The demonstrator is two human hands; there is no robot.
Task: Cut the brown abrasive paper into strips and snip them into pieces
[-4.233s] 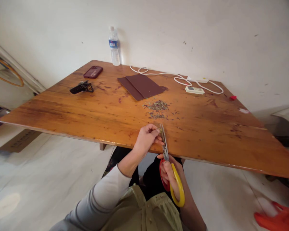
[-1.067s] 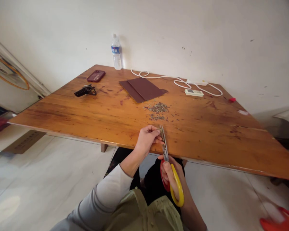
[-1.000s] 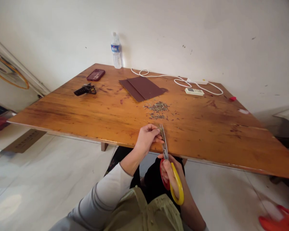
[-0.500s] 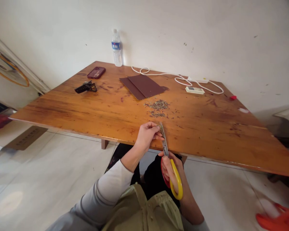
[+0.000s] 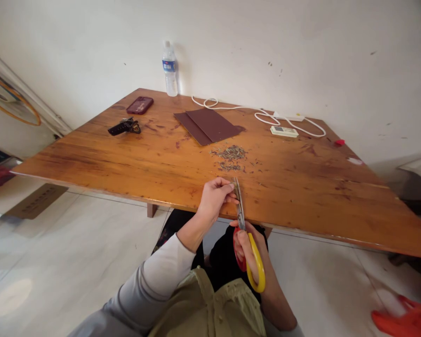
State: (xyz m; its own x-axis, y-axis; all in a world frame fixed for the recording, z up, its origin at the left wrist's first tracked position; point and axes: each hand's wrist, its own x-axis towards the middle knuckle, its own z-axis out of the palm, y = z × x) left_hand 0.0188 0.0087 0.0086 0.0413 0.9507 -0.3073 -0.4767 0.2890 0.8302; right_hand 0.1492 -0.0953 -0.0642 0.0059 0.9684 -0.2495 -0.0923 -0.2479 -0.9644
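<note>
My right hand (image 5: pixel 249 245) is closed round the scissors (image 5: pixel 240 208), which have one yellow and one red handle loop. Their metal blades point away from me over the table's front edge, slightly parted. Beside the blades my left hand (image 5: pixel 215 195) is pinched, thumb against fingers. Whatever lies between its fingertips is too small to name. Just beyond the blade tips is a pile of small dry clippings (image 5: pixel 231 153), brown and greenish, with a smaller strip of them nearer me.
On the wooden table (image 5: pixel 154 164) are two dark red sheets (image 5: pixel 212 125), a phone (image 5: pixel 140 105), a black bunch of keys (image 5: pixel 124 126), a water bottle (image 5: pixel 170 72), a white cable (image 5: pixel 231 107) and a white device (image 5: pixel 284 131). A wall stands behind.
The scissor blades have parted slightly, and the red handle loop shows a little more. My left hand has stayed almost in place.
</note>
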